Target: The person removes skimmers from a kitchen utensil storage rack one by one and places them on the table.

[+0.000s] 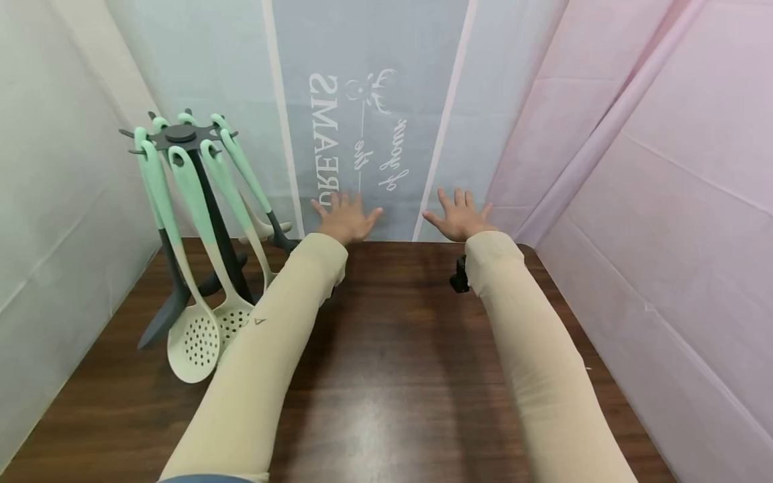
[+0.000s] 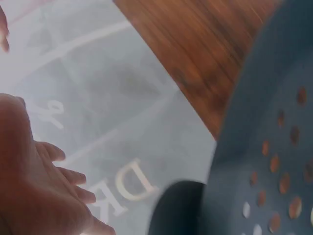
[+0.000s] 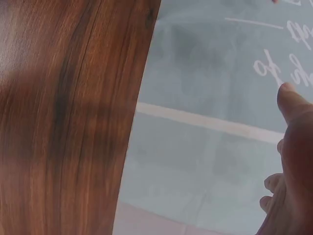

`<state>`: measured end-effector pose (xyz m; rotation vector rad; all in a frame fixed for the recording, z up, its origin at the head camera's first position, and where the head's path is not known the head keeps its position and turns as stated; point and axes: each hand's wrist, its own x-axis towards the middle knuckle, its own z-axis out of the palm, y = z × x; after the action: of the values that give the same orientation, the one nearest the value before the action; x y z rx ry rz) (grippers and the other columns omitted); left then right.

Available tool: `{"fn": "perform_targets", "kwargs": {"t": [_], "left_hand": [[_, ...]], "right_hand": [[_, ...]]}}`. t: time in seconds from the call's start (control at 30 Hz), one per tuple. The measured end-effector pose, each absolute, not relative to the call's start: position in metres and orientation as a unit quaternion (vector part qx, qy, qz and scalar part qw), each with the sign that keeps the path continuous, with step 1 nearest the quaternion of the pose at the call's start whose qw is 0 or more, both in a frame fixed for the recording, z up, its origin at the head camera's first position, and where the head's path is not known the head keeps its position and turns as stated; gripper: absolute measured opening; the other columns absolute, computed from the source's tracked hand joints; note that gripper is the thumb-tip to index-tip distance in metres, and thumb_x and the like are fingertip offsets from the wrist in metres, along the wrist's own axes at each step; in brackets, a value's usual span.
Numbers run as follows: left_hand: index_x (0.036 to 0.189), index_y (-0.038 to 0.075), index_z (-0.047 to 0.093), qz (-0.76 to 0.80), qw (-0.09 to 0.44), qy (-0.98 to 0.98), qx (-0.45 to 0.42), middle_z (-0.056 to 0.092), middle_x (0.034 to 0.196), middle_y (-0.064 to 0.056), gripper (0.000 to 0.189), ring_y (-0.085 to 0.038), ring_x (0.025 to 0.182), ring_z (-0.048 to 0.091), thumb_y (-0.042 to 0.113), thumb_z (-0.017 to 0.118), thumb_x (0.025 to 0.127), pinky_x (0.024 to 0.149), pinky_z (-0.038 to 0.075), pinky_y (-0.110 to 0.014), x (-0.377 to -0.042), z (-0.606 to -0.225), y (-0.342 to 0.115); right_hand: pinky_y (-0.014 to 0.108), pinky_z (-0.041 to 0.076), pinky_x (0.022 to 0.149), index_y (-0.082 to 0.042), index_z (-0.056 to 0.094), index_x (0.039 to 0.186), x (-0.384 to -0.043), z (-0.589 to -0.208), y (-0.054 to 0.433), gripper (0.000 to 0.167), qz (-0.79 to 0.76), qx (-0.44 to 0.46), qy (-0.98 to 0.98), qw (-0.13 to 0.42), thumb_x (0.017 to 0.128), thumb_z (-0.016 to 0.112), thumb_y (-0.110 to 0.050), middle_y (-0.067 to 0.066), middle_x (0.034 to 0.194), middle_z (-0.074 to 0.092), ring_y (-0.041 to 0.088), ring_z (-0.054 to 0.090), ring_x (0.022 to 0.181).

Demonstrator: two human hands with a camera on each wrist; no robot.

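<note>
Grey lettered cloth [image 2: 122,107] shows between hands [image 2: 39,183] and a dark perforated utensil [image 2: 259,122].

Small curtained-off space, wider building unclear, wood-grain tabletop [image 1: 386,362], lettered curtain [image 1: 377,40] at far side, pale cloth [image 1: 54,201] left, pinkish cloth [image 1: 682,201] right, utensil rack [image 1: 181,134] at left

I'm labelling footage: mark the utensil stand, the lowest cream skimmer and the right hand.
Utensil stand [image 1: 181,134], head view: dark top hub.
Lowest cream skimmer [image 1: 194,342], head view: perforated bowl.
Right hand [image 1: 461,221], head view: back of the hand.
</note>
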<state>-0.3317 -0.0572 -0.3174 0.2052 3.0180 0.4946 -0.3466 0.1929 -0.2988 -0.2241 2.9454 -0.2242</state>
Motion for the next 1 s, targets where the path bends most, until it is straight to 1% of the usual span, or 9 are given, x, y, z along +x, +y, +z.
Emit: {"fn": "perform_targets", "kwargs": {"t": [0.17, 0.3, 0.4, 0.5, 0.53, 0.6, 0.73, 0.87, 1.0], "left_hand": [[0.163, 0.01, 0.015, 0.123, 0.025, 0.988, 0.094, 0.011, 0.168, -0.02, 0.078, -0.042, 0.155, 0.0, 0.063, 0.023, 0.106, 0.116, -0.002, -0.072, -0.323, -0.314, -0.041], [0.164, 0.011, 0.013, 0.088, 0.016, 0.989, 0.116, 0.008, 0.169, -0.019, 0.078, -0.04, 0.155, -0.003, 0.062, 0.027, 0.106, 0.117, -0.004, -0.07, -0.316, -0.313, -0.035], [0.164, 0.011, 0.014, 0.074, 0.009, 0.99, 0.119, 0.007, 0.169, -0.019, 0.078, -0.039, 0.155, -0.004, 0.061, 0.03, 0.106, 0.118, -0.004, -0.068, -0.31, -0.313, -0.033], [0.163, 0.011, 0.017, 0.083, 0.006, 0.99, 0.113, 0.01, 0.168, -0.019, 0.078, -0.038, 0.155, -0.001, 0.06, 0.036, 0.105, 0.12, 0.001, -0.067, -0.301, -0.31, -0.033], [0.163, 0.011, 0.019, 0.088, 0.005, 0.99, 0.113, 0.011, 0.168, -0.02, 0.078, -0.038, 0.155, 0.001, 0.06, 0.039, 0.105, 0.12, 0.003, -0.067, -0.298, -0.307, -0.033], [0.162, 0.011, 0.023, 0.099, 0.003, 0.989, 0.115, 0.015, 0.167, -0.02, 0.079, -0.038, 0.155, 0.006, 0.059, 0.044, 0.103, 0.12, 0.008, -0.066, -0.289, -0.302, -0.031], [0.16, 0.01, 0.03, 0.114, -0.002, 0.985, 0.129, 0.026, 0.164, -0.019, 0.078, -0.037, 0.152, 0.021, 0.058, 0.051, 0.101, 0.118, 0.022, -0.062, -0.269, -0.29, -0.029], [0.157, 0.01, 0.035, 0.117, -0.009, 0.981, 0.152, 0.036, 0.159, -0.016, 0.075, -0.036, 0.145, 0.036, 0.056, 0.054, 0.101, 0.114, 0.033, -0.058, -0.249, -0.28, -0.028], [0.154, 0.01, 0.04, 0.127, -0.029, 0.972, 0.194, 0.043, 0.154, -0.013, 0.071, -0.032, 0.141, 0.042, 0.052, 0.058, 0.1, 0.111, 0.04, -0.053, -0.231, -0.274, -0.035]], "right_hand": [[0.075, -0.006, 0.114, -0.014, 0.002, 0.164, -0.345, -0.297, 0.189, 0.071, -0.093, -0.092, 0.989, 0.075, 0.11, 0.03, -0.05, 0.023, 0.168, -0.003, 0.042, -0.008, 0.154], [0.072, -0.002, 0.116, -0.011, 0.003, 0.164, -0.341, -0.296, 0.187, 0.067, -0.119, -0.1, 0.985, 0.067, 0.112, 0.031, -0.04, 0.022, 0.168, 0.005, 0.044, -0.003, 0.154], [0.064, 0.008, 0.121, -0.007, 0.005, 0.163, -0.338, -0.297, 0.185, 0.065, -0.145, -0.11, 0.982, 0.059, 0.112, 0.032, -0.037, 0.021, 0.168, 0.009, 0.041, 0.007, 0.154], [0.057, 0.021, 0.121, -0.004, 0.009, 0.162, -0.333, -0.3, 0.183, 0.064, -0.181, -0.114, 0.976, 0.045, 0.112, 0.035, -0.033, 0.021, 0.167, 0.017, 0.04, 0.02, 0.152], [0.055, 0.026, 0.12, -0.003, 0.011, 0.162, -0.332, -0.3, 0.183, 0.064, -0.194, -0.113, 0.974, 0.037, 0.112, 0.036, -0.033, 0.022, 0.165, 0.022, 0.04, 0.027, 0.15], [0.056, 0.033, 0.115, -0.002, 0.015, 0.161, -0.329, -0.302, 0.183, 0.062, -0.217, -0.107, 0.97, 0.019, 0.112, 0.037, -0.032, 0.024, 0.16, 0.033, 0.041, 0.038, 0.144], [0.057, 0.046, 0.102, -0.002, 0.032, 0.156, -0.321, -0.302, 0.181, 0.054, -0.25, -0.103, 0.962, -0.025, 0.111, 0.039, -0.032, 0.025, 0.143, 0.054, 0.04, 0.057, 0.125], [0.054, 0.052, 0.092, -0.003, 0.049, 0.146, -0.31, -0.299, 0.178, 0.047, -0.274, -0.109, 0.954, -0.052, 0.11, 0.043, -0.031, 0.022, 0.13, 0.064, 0.036, 0.064, 0.111], [0.052, 0.054, 0.086, -0.002, 0.054, 0.141, -0.298, -0.298, 0.173, 0.045, -0.304, -0.125, 0.942, -0.071, 0.108, 0.047, -0.032, 0.02, 0.122, 0.067, 0.034, 0.067, 0.103]]}}
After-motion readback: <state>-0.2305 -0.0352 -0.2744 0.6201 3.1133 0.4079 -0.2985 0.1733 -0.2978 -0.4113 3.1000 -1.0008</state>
